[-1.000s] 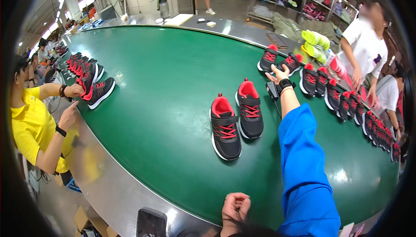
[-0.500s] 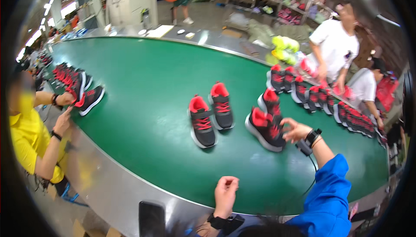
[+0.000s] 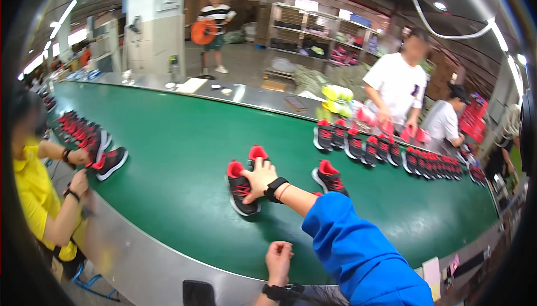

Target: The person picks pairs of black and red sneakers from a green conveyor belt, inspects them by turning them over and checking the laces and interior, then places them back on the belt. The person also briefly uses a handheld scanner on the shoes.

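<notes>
Sneaker pair (image 3: 245, 186) sits mid-belt under the right hand (image 3: 260, 178), fingers draped over it, open green belt (image 3: 179, 138) leftward.

dark phone screen (image 3: 199, 293) at near belt edge, pale paper labels (image 3: 432, 269) lower right

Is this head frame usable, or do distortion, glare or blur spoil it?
Head view: usable. Fisheye bends the green belt and blacks out the corners; ceiling lights glare at top right; the right hand on the shoe pair is sharp; the left hand is slightly soft; the far background is blurred.
</notes>
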A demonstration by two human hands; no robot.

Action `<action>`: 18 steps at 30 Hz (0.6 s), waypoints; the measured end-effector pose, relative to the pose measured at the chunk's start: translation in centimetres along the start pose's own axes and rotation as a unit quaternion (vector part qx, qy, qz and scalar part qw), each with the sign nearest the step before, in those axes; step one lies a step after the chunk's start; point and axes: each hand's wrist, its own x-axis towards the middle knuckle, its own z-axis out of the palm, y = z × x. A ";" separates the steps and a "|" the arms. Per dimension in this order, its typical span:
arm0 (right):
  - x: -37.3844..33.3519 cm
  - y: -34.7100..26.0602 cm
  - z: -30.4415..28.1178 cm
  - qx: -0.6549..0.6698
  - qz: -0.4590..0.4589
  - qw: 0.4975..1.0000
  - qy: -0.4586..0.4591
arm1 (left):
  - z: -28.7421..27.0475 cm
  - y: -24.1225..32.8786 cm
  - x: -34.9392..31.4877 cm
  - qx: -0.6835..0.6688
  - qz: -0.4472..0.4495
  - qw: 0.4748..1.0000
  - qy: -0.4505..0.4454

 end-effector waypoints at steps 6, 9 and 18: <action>0.8 -0.6 0.9 -0.071 -0.057 0.992 0.087 | -0.4 -0.3 -0.2 0.003 0.015 1.000 -0.006; 1.4 -0.4 0.1 -0.013 -0.054 0.998 -0.017 | -0.3 -0.1 0.0 -0.005 0.058 0.998 0.024; -8.6 -0.8 -2.2 0.160 -0.246 0.939 0.180 | -2.4 3.5 1.4 0.020 0.342 0.899 0.272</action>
